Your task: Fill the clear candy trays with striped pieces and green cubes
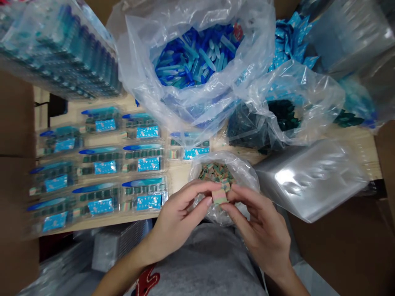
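Note:
My left hand [180, 209] and my right hand [262, 224] meet over an open clear plastic bag [248, 172]. Between the fingertips of both is a small pink-and-green layered block [219, 196]. Another small block [226, 185] shows just behind it, by my right fingertips. Inside the bag lies a heap of similar small blocks [212, 169]. Left of my hands, clear blister packs [143, 193] sit in rows, each with a blue pointed stick, dark green squares and a blue patterned packet. One more pack [196, 153] lies partly under plastic behind the bag.
A large plastic bag of blue pointed sticks [197, 57] stands at the back. Stacked packs [70, 49] rise at back left. To the right are a bag of dark green pieces [282, 115], clear plastic sleeves [311, 181] and blue patterned packets [286, 41]. The wooden table's front edge [101, 222] is near me.

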Demonstrator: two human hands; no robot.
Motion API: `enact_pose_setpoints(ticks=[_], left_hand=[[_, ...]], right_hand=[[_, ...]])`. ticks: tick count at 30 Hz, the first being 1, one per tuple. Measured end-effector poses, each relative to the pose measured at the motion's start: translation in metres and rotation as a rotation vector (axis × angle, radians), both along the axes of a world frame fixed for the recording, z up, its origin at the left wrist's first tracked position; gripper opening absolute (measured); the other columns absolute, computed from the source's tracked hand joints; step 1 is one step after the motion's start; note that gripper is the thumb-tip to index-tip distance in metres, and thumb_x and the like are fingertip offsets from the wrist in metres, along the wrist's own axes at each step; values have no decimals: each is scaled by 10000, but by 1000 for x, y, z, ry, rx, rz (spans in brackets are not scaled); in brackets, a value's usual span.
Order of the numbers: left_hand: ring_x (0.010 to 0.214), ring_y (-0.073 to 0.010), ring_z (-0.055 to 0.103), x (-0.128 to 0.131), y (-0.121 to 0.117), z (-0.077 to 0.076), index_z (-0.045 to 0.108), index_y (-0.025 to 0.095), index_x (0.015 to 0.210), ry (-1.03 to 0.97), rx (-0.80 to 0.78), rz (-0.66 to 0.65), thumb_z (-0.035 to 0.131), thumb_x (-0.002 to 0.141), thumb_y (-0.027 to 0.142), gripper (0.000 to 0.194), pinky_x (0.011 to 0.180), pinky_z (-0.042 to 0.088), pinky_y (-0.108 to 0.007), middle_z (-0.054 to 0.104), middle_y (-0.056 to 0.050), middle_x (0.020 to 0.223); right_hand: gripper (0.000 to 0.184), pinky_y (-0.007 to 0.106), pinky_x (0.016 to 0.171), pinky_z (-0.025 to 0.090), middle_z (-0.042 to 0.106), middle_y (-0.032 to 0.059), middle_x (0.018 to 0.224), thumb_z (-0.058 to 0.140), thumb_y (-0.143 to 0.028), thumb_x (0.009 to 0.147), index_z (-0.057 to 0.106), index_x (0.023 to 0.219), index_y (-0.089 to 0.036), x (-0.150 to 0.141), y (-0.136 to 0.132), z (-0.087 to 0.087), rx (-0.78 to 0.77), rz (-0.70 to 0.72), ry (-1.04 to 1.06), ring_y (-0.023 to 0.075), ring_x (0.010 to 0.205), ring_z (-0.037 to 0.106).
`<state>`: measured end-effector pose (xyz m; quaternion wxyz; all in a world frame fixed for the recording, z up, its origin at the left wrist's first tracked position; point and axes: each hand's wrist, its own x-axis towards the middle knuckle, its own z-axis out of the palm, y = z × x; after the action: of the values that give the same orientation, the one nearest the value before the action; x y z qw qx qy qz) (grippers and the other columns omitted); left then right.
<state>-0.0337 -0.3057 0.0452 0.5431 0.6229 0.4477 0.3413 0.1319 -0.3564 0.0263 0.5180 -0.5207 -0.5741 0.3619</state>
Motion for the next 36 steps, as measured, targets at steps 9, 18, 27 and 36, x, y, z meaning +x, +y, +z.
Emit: enact_pose_setpoints(ticks=[9,18,27,36], left_hand=[[951,-129,665,-9,-1,1,680,239,1138,179,220,-157,592,920,104,271,838,548,-209,690,-30,1023],[907,-130,665,-4,-3,0,646,221,1109,180,245,-199,552,958,141,195,795,551,-211,685,-35,985],[1020,-200,662,2,21,-32,650,200,1085,400,207,-281,467,983,155,214,905,542,-351,695,-70,1074],[942,-317,656,46,29,-72,634,74,1047,842,256,-562,494,887,74,212,822,527,-447,688,-183,985]], right_hand=[[582,240,911,590,707,-13,1125,616,-33,927,501,1416,-328,2,0,6,86,2,-206,135,998,684],[317,204,938,542,678,15,1105,621,-99,948,641,1230,-244,8,4,8,-16,81,-156,118,1026,648],[206,308,793,580,686,14,987,686,-122,888,714,1021,-277,14,0,-3,-166,-342,188,175,893,668],[185,296,762,560,686,7,978,695,-129,886,719,997,-275,20,-1,-6,-146,-395,193,156,831,655]])
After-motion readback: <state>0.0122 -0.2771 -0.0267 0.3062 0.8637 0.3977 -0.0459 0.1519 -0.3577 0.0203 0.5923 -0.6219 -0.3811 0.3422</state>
